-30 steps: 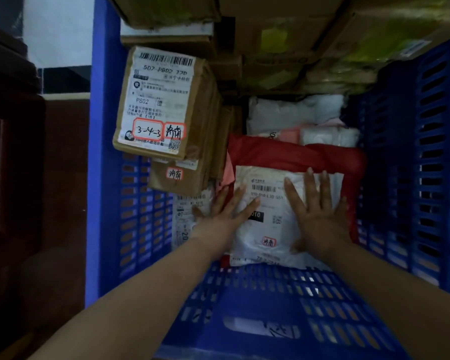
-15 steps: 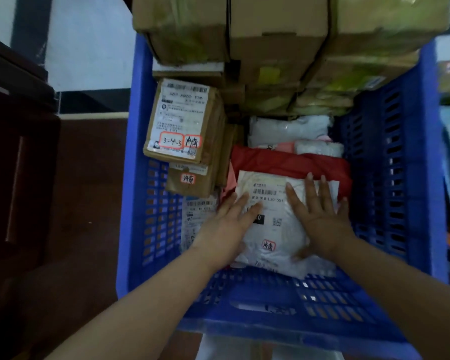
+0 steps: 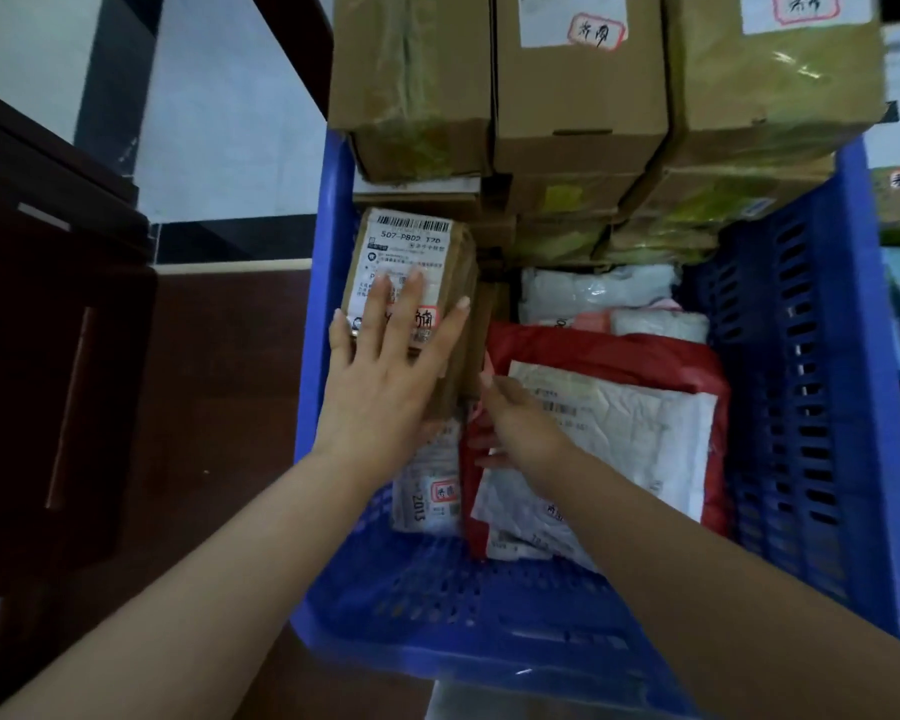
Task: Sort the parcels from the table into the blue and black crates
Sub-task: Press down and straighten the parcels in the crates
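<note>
Inside blue crate (image 3: 822,356), left hand (image 3: 385,376) rests flat on labelled box (image 3: 411,262).

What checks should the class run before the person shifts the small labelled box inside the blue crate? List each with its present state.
1. Left hand flat on the small brown cardboard box with the white label: ok.
2. Right hand has a hold on that box: cannot tell; its fingers reach into the gap beside the box.
3. White plastic mailer bag lies flat on the red plastic bag: ok.
4. Free floor in the blue plastic crate near its front wall: ok.
5. Large cardboard boxes stacked above the rear rim look stable: cannot tell.
</note>
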`<action>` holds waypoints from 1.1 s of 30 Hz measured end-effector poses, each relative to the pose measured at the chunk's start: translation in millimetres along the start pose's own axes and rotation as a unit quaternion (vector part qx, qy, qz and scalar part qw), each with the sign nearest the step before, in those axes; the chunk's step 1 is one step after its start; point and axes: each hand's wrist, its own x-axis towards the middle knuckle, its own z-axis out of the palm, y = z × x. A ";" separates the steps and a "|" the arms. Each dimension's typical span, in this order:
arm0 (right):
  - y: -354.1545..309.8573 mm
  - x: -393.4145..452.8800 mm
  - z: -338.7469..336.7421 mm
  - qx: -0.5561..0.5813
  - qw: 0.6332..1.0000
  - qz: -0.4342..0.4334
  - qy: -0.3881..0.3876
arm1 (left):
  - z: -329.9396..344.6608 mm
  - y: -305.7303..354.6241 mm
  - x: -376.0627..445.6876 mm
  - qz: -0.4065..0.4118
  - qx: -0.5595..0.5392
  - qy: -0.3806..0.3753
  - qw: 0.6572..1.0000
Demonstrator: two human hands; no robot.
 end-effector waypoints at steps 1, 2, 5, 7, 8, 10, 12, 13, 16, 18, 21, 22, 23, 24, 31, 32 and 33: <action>-0.5 7.6 9.2 0.039 0.999 0.014 -0.005 | 2.1 -1.5 -0.1 0.003 0.004 -0.002 1.000; 0.6 17.1 16.1 0.079 0.997 0.020 -0.006 | 3.1 -2.1 -0.1 0.003 0.008 -0.002 1.000; -7.2 35.7 26.5 0.210 0.978 0.000 -0.009 | 6.8 -3.2 -0.5 -0.011 0.013 0.000 1.000; -19.3 41.5 26.2 0.232 0.972 -0.018 -0.003 | 10.3 -3.8 -1.6 -0.026 0.012 0.013 1.000; -23.7 45.5 25.6 0.222 0.975 -0.023 0.002 | 12.3 -4.2 -1.5 -0.030 0.012 0.027 0.999; -29.0 51.5 26.0 0.202 0.979 -0.020 0.010 | 15.5 -4.7 2.5 -0.039 0.015 0.047 0.998; -27.4 54.4 25.4 0.188 0.982 -0.008 0.020 | 16.6 -3.7 10.1 -0.051 0.013 0.044 0.998; -24.7 55.4 24.0 0.171 0.985 -0.003 0.026 | 15.7 -3.4 13.0 -0.058 0.014 0.044 0.997; -23.4 51.6 13.9 0.071 0.997 0.000 0.031 | 14.7 -4.6 14.5 -0.056 0.014 0.041 0.997; -24.1 47.7 0.9 -0.001 0.997 -0.029 0.077 | 12.6 -7.9 11.8 -0.042 0.010 0.044 0.998; -33.1 35.9 -27.2 -0.018 0.972 -0.112 0.204 | 2.3 -7.9 10.3 -0.046 -0.031 0.082 0.995; -39.4 28.7 -36.6 -0.001 0.960 -0.138 0.242 | -3.6 -6.2 13.1 -0.050 -0.054 0.098 0.993; -45.9 21.6 -45.5 0.022 0.949 -0.161 0.272 | -9.9 -4.2 17.6 -0.050 -0.071 0.114 0.990; -51.6 16.7 -54.3 0.050 0.936 -0.185 0.295 | -16.2 -2.1 24.2 -0.044 -0.079 0.133 0.987; -105.2 7.0 -94.5 0.244 0.879 -0.226 0.341 | -69.8 17.1 106.6 -0.029 -0.073 0.195 0.978; -114.0 11.7 -98.9 0.280 0.877 -0.209 0.330 | -73.8 18.7 117.5 -0.038 -0.074 0.180 0.980; -122.9 16.4 -101.9 0.308 0.873 -0.194 0.325 | -75.5 19.4 127.0 -0.045 -0.076 0.162 0.983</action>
